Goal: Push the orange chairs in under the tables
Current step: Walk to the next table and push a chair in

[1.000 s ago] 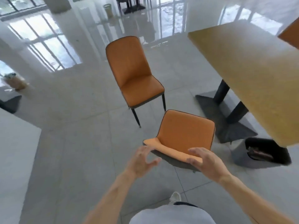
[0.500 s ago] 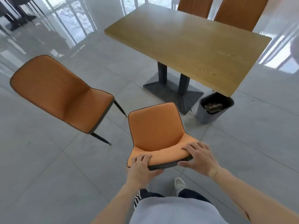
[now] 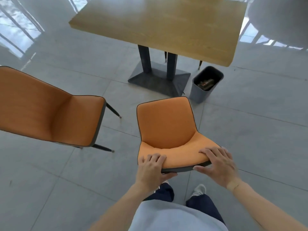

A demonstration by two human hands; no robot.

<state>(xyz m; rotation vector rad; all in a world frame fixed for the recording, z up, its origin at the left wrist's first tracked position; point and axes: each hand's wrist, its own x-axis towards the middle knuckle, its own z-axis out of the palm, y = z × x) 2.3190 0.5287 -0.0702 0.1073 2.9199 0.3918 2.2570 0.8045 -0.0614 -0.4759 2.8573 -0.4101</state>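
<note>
The person stands behind the near orange chair, facing the wooden table. Both hands are on the top edge of the chair's backrest. The left hand is at the left corner of that edge: its fingers lie curled over the orange front face and the thumb presses the dark rear shell from below, so the edge is clamped between them. The right hand is at the right corner: its fingers are spread and laid flat over the edge, the thumb extended along the dark rear rim. This grip is looser than the left, yet the edge sits between thumb and fingers.

The chair's seat points toward the table. Its front edge is near the table's dark pedestal base but not under the tabletop. A grey waste bin stands just beside the base, close to the seat's right front corner.

A second orange chair stands to the left, well apart from the table, its seat turned to the right. The floor is of grey glossy tiles. The person's shoes show below the backrest.
</note>
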